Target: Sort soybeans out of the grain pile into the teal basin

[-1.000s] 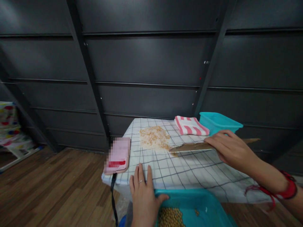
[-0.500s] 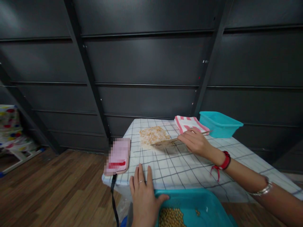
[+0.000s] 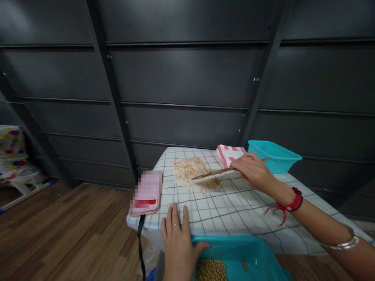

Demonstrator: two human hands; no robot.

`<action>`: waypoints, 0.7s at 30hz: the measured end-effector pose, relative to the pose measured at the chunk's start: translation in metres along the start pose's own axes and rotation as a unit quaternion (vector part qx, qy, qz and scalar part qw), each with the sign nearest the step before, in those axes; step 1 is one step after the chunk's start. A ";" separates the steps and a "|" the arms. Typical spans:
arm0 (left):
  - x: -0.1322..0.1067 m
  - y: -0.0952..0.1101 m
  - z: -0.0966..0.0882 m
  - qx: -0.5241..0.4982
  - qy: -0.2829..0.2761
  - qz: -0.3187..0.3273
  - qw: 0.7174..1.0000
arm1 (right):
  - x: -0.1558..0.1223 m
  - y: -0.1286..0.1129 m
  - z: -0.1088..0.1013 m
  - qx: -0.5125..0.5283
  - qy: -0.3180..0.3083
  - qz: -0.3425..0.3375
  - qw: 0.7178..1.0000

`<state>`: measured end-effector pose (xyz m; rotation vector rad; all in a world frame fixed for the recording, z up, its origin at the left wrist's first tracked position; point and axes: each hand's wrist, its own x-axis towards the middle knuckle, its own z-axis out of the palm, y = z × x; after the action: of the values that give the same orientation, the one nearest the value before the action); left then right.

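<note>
My right hand (image 3: pixel 253 171) is closed around one end of a long, thin flat piece (image 3: pixel 215 173) with a brown edge and pale underside. Its far end touches the mixed pile of white grains and yellow bits (image 3: pixel 190 168) on the checked cloth. A small cluster of yellow-brown beans (image 3: pixel 213 183) lies just below that piece. My left hand (image 3: pixel 178 242) rests open, fingers stretched over the table's front edge and the thumb across the rim of a teal tub (image 3: pixel 249 249). Brown beans (image 3: pixel 212 269) are heaped in the tub's left side.
A pink phone-like case (image 3: pixel 148 191) with a black strap (image 3: pixel 140 242) lies at the table's left edge. Toward the back right are a folded pink-and-white striped towel (image 3: pixel 228 154) and another teal tub (image 3: pixel 274 154). A dark panelled wall (image 3: pixel 175 78) rises behind the table.
My right hand has moved right with the flat piece, which is tilted more. Beans now show below the piece. My left hand stays in place.
</note>
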<state>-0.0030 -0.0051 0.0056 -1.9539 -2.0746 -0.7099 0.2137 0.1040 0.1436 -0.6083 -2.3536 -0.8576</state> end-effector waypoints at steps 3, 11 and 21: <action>0.000 0.000 0.000 -0.001 0.001 0.002 1.000 | -0.010 0.006 -0.021 -0.001 -0.021 0.001 1.000; -0.002 -0.008 0.009 -0.009 -0.004 0.029 1.000 | -0.041 0.000 -0.020 0.043 -0.020 -0.031 0.998; 0.001 0.004 -0.001 0.004 -0.004 0.004 1.000 | 0.019 -0.007 0.028 0.047 0.044 -0.042 0.997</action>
<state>0.0004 -0.0044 0.0078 -1.9621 -2.0689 -0.6918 0.1858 0.1227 0.1347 -0.4270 -2.3387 -0.7884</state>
